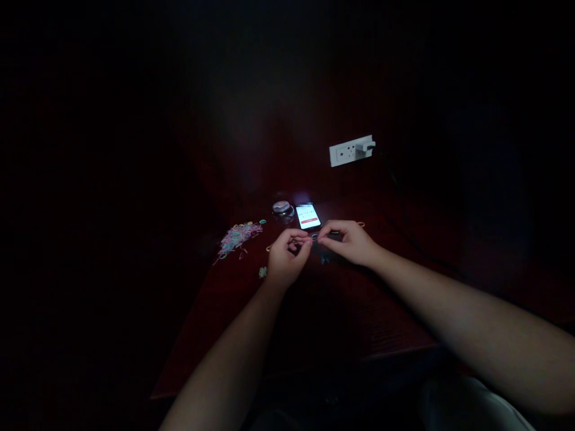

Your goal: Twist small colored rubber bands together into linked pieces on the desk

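Observation:
My left hand (290, 254) and my right hand (348, 241) meet over the dark red table, fingertips pinched close together. Between them is a small pale-blue elastic band (314, 237), which both hands seem to hold; its far details are too small to make out. A multicoloured pile of small elastic bands (238, 238) lies left of my left hand. Near that wrist sits a little pale cluster of bands (263, 272). A few bluish pieces (324, 260) rest on the table below my fingers. One yellowish band (361, 224) shows just behind my right hand.
A lit phone (308, 216) lies just beyond my hands, beside a small clear jar (283, 212) with a lid. On the wall behind, a white socket plate (351, 151) holds a plug with a dark cable. The table's front edge (395, 353) runs below my forearms; surroundings are very dark.

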The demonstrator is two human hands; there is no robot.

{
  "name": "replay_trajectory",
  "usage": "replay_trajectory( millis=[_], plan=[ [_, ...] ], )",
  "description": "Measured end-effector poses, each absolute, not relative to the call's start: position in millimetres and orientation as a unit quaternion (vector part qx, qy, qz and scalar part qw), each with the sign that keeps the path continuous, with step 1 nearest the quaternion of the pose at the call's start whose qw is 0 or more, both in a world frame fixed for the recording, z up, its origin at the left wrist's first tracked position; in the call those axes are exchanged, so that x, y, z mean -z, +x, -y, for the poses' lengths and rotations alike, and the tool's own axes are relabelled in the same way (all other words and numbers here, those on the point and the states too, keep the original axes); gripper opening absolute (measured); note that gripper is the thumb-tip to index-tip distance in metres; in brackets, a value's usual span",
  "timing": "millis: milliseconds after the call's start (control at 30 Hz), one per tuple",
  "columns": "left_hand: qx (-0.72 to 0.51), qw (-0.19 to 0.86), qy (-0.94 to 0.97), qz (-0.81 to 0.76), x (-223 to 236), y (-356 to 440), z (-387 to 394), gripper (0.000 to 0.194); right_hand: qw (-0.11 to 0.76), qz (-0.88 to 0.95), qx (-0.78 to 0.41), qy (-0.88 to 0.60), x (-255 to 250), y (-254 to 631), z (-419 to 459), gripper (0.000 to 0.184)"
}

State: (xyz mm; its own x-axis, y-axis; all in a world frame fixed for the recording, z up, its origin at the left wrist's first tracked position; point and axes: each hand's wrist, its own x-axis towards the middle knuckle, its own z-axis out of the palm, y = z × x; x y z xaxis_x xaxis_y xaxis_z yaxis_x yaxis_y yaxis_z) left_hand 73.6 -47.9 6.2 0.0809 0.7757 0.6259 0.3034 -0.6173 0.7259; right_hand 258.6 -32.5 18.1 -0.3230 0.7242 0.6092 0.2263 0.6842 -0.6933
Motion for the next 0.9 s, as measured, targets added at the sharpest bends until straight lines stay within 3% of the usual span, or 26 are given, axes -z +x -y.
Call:
replay_trajectory(
  millis=[200,500,700,900],
  plan=[
    [-0.571,0.236,0.701,-0.356,-7,75,50,0.016,0.487,0.712,-0.418,-0.285,-16,258,28,0.019],
    [-0.571,0.203,0.713,-0.353,-9,76,50,0.015,0.541,0.621,-0.51,-0.248,-22,287,10,0.018],
    [-0.562,0.225,0.717,-0.346,-8,77,51,0.016,0.517,0.583,-0.578,-0.242,-22,291,9,0.02],
    [-0.583,0.209,0.698,-0.358,-2,69,45,0.019,0.559,0.546,-0.565,-0.265,-6,307,-7,0.019]
  ],
)
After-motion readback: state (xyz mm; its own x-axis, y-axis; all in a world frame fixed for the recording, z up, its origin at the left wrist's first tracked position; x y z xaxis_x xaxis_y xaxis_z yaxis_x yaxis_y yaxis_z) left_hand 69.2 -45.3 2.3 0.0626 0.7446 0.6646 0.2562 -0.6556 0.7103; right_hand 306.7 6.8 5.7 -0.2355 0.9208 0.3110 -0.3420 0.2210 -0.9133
